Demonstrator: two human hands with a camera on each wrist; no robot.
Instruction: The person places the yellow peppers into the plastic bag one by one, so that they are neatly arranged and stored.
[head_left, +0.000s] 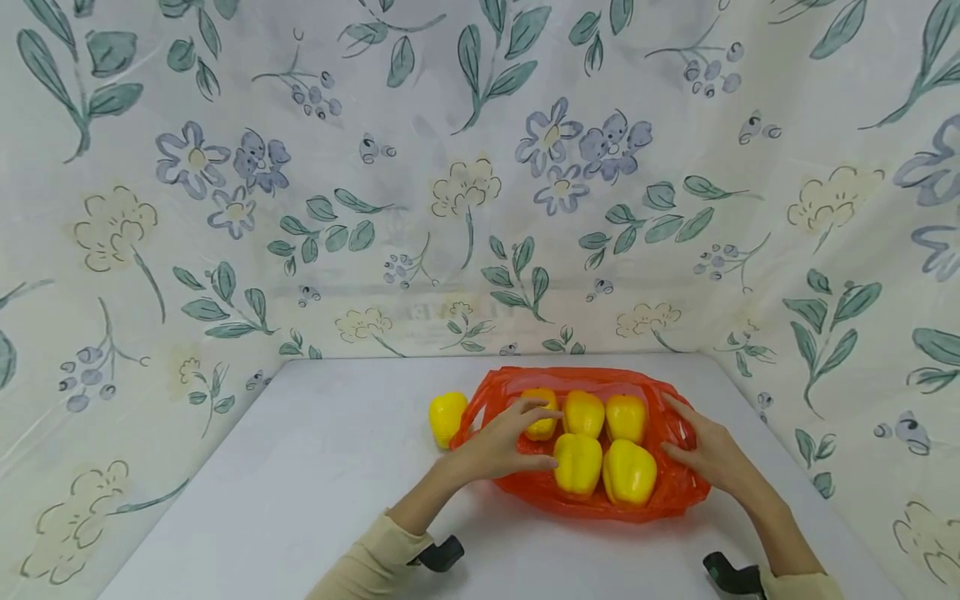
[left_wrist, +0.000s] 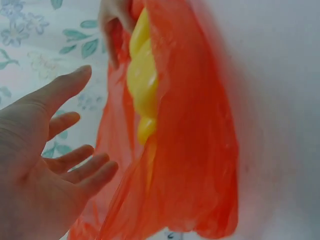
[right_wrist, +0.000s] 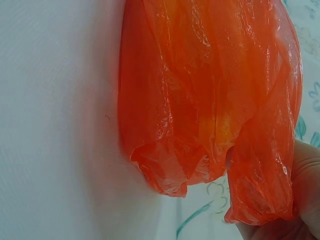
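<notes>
Several yellow bell peppers [head_left: 630, 473] sit in two rows inside an open red plastic bag [head_left: 600, 510], which lies on the white table. My left hand [head_left: 498, 442] is over the bag's left side, fingers spread and thumb near a front pepper. The left wrist view shows this left hand [left_wrist: 55, 155] with its palm bare and nothing held. At the bag's right rim, my right hand [head_left: 705, 450] has fingers and thumb apart, touching the plastic. In the right wrist view a loose bag end [right_wrist: 260, 175] covers most of that hand.
Another yellow bell pepper [head_left: 447, 419] lies on the table [head_left: 337, 450] just outside the bag's left side. A floral sheet [head_left: 480, 250] hangs behind the table and along both sides. Dark wrist devices [head_left: 442, 554] are on both forearms.
</notes>
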